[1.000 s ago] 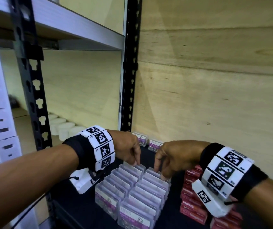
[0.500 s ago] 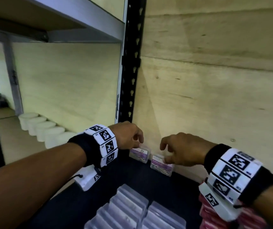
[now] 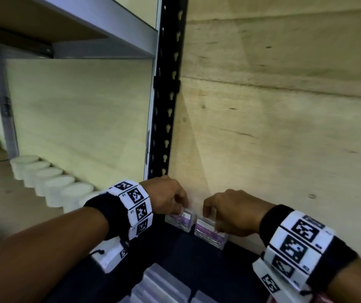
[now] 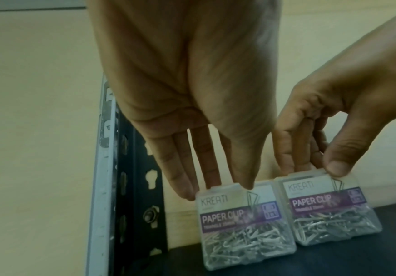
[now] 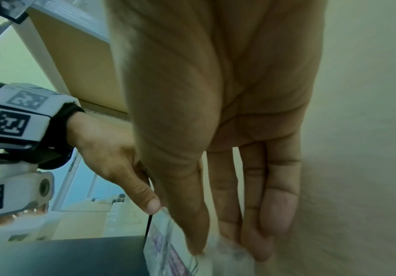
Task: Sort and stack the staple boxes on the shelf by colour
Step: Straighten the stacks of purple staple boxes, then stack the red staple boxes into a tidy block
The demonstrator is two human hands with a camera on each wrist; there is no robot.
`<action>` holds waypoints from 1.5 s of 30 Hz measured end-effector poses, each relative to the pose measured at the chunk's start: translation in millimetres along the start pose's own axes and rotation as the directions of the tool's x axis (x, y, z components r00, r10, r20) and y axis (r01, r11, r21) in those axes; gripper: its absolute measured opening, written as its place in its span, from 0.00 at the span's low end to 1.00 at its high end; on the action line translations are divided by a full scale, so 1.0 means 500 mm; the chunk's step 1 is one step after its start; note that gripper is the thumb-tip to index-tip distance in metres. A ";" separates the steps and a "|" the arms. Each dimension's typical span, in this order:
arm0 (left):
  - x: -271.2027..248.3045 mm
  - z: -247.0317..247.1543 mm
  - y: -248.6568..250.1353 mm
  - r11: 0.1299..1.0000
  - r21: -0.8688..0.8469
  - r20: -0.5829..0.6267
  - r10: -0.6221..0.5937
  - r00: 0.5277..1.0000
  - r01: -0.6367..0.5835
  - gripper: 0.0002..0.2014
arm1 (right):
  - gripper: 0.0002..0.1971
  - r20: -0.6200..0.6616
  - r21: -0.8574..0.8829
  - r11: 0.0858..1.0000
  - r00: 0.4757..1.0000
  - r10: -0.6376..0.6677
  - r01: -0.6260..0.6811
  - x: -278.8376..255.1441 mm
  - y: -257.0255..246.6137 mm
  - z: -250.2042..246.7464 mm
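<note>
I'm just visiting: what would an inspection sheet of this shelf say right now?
Surface: dark shelf, wooden back wall.
Job's things: two purple-label boxes, left box and right box, upright side by side at the wall; clear boxes in front.
Clutter: nothing seen.
Hands: left hand pinches left box's top; right hand pinches right box's top.
Cables: thin black cord under the left wrist.
Surroundings: black post, white tubs.

A stockroom or stationery store: a slotted black metal shelving upright (image 3: 166, 106) carries a grey steel shelf (image 3: 92, 25) against pale plywood panelling (image 3: 273, 119), with clear plastic boxes of paper clips (image 4: 244, 226) on the dark shelf board (image 3: 197, 254) and a row of white round tubs (image 3: 50, 182).
</note>
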State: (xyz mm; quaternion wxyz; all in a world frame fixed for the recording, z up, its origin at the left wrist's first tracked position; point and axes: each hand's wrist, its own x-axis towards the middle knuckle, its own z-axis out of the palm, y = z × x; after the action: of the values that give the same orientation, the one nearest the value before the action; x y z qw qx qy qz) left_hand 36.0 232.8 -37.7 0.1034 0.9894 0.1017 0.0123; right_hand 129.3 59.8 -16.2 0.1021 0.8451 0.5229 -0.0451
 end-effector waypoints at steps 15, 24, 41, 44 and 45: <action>-0.085 -0.026 0.078 1.000 0.002 0.166 0.002 0.986 -0.002 0.13 | 0.16 0.121 0.136 0.991 0.992 -0.034 0.017 -0.095 -0.029 -0.006; -0.145 -0.033 0.108 0.999 0.026 0.240 0.013 0.971 -0.020 0.14 | 0.15 0.154 0.166 0.986 0.987 -0.053 0.027 -0.153 -0.057 -0.010; -0.204 -0.035 0.137 0.996 0.069 0.316 0.026 0.948 -0.050 0.14 | 0.15 0.201 0.216 0.976 0.976 -0.081 0.037 -0.215 -0.083 -0.005; -0.208 -0.036 0.139 0.996 0.075 0.335 0.027 0.942 -0.055 0.14 | 0.15 0.212 0.217 0.975 0.973 -0.090 0.043 -0.218 -0.084 -0.005; -0.210 -0.037 0.141 0.995 0.077 0.341 0.026 0.940 -0.055 0.14 | 0.15 0.211 0.215 0.976 0.973 -0.092 0.046 -0.220 -0.084 -0.005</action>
State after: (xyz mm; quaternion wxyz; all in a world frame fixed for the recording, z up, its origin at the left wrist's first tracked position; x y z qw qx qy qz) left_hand -53.5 147.7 -5.6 0.0766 0.9820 0.0625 -0.1607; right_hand 42.3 -17.8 1.0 0.0685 0.8220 0.5301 -0.1965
